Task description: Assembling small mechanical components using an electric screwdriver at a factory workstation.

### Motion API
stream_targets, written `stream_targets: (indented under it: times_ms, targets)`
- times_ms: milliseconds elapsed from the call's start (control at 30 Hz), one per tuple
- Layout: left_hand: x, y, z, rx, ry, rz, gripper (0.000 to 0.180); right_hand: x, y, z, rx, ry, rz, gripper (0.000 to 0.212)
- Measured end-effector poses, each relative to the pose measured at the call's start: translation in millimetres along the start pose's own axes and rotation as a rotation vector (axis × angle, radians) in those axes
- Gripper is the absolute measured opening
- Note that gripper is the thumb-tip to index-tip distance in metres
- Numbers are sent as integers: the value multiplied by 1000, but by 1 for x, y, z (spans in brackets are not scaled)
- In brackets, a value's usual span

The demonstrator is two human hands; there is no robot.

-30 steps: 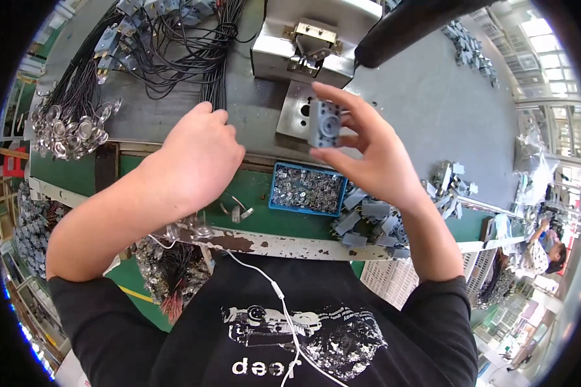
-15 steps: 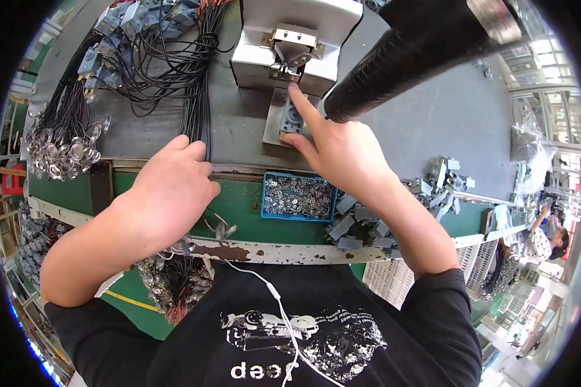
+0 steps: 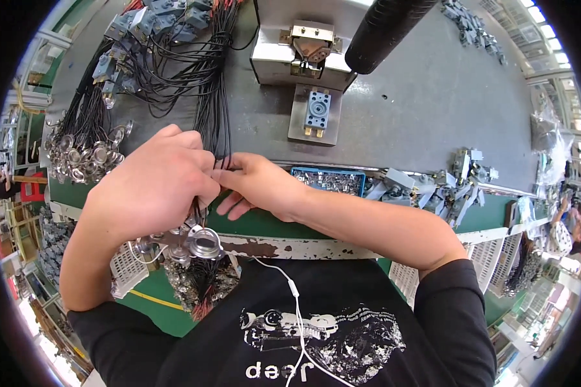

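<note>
My left hand (image 3: 158,180) is closed round the black wires (image 3: 214,119) at the bench's front edge. Round metal ring-shaped parts (image 3: 204,242) hang at the wire ends below it. My right hand (image 3: 258,184) meets it from the right, thumb and forefinger pinched at the same wires, its other fingers loosely bent; the exact grip is partly hidden. Beyond them, a grey-blue plastic switch block (image 3: 317,111) with two brass terminals lies on a metal plate (image 3: 297,129), with no hand on it. Directly behind the plate stands a white bench machine (image 3: 271,61) with a metal tool head (image 3: 313,48).
A blue tray (image 3: 361,187) of small metal parts sits right of my right hand. Grey blocks with terminals (image 3: 432,187) are heaped along the front edge. More wired blocks (image 3: 158,26) lie far left. A thick black tube (image 3: 390,32) reaches down beside the machine.
My right hand has left the grey block on the plate and moved left to the wires beside my left hand. The round metal parts have risen at the bench edge.
</note>
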State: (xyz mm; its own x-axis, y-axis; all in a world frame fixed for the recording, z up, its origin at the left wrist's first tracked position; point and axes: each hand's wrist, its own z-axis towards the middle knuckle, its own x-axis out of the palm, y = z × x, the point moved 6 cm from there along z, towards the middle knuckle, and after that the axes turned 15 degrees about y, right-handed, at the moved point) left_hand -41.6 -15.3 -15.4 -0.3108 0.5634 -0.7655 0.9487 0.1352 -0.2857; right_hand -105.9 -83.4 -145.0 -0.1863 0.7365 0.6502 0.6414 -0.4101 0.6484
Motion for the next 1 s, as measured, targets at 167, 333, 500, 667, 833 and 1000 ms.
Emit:
stream_targets:
  times_ms: [167, 333, 500, 667, 833, 1000]
  targets:
    - [1, 6, -14, -8, -52, -50, 10, -6, 32, -38, -130, -108, -461, 27]
    - [13, -1, -1, -6, -94, -13, 8, -17, 49, -74, -110, -119, -529, 30]
    - [-3, 3, 2, -55, -221, -121, 15, 1, 35, -96, 36, 106, -185, 51]
    - [-67, 46, 21, -213, -995, 80, 24, -2, 46, -105, 115, 97, -371, 51]
    - [-78, 140, 59, -126, -779, -733, 41, 5, 38, -104, 103, 129, -366, 54]
    - [-70, 144, 62, -23, -588, -1055, 51, -8, 23, -104, 33, 151, -377, 53]
